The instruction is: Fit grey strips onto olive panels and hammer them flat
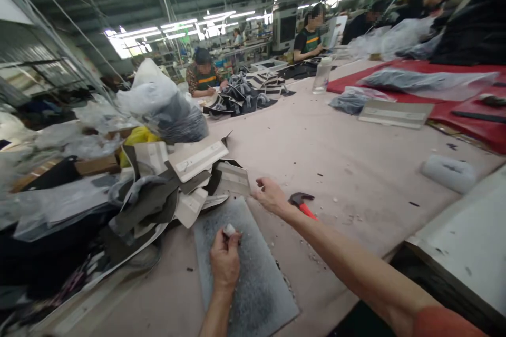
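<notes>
My left hand (225, 263) is closed around a small whitish piece (229, 230), whose kind I cannot make out. It is over a worn grey board (261, 284) lying on the table. Farther forward, my right hand (271, 195) has its fingers partly curled, with a gap between thumb and forefinger. Its fingertips are close to the edge of a beige panel (234, 178); whether they touch is unclear. This panel lies at the right end of a loose heap of beige and dark panels (192, 205). A claw hammer (302, 202) with a red handle rests beside my right forearm.
Plastic-wrapped bundles (162, 100) crowd the left. A clear bottle (322, 75) stands toward the back, near red sheeting (466, 81). A white roll (449, 172) lies at the right. Small scraps dot the pinkish tabletop (284, 137). Co-workers (203, 76) sit across the table.
</notes>
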Demonstrator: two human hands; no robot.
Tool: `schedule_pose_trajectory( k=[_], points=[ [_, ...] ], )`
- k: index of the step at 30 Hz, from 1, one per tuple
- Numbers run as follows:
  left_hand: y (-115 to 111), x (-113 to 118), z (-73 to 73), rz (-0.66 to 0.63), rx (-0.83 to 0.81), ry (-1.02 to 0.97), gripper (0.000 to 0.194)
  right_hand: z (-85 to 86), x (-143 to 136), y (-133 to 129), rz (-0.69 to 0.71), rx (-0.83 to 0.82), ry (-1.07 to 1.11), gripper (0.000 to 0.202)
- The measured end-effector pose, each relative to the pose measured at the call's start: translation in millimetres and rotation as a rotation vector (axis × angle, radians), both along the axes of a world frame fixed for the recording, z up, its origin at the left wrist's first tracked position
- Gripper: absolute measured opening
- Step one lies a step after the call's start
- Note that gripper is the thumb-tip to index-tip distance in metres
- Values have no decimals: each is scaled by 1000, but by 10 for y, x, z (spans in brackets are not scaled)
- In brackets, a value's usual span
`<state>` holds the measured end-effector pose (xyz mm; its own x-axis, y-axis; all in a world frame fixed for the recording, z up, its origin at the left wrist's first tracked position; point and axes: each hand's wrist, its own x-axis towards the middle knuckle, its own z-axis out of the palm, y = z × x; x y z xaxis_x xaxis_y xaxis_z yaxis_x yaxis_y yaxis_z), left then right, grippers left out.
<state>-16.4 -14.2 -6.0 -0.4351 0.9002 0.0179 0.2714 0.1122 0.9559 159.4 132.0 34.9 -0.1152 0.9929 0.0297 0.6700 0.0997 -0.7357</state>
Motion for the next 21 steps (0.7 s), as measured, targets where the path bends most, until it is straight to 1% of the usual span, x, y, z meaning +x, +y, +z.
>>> schedule_pose_trajectory(
  k=[3,5,6,8,10,12,14,15,17,18,19,21],
  points=[
    [-5,-4,3,-15,-8,26,39,44,-361,251,66,-43,1,30],
    [-8,-7,6,-23,-7,36,38,119,-496,368,89,-40,-25,20],
    [-8,-6,8,-23,-1,35,37,177,-529,404,94,-27,-44,18],
    [-8,0,17,-23,12,30,35,331,-525,419,93,19,-89,21],
    [-7,10,30,-27,18,16,33,519,-427,337,89,75,-129,28],
    [-5,19,40,-29,25,-10,32,701,-248,138,108,189,-155,32],
    [-4,21,45,-24,38,-48,31,820,-29,-184,171,413,-198,31],
    [-3,20,44,-19,47,-70,31,841,77,-386,214,555,-230,34],
    [-1,12,32,-3,68,-108,31,789,251,-842,308,782,-318,43],
    [-1,6,22,12,81,-121,31,719,312,-1079,362,838,-360,47],
    [0,1,8,40,96,-136,33,627,355,-1309,415,855,-398,50],
    [1,-5,-27,118,127,-184,36,407,393,-1723,517,831,-448,51]
  ],
)
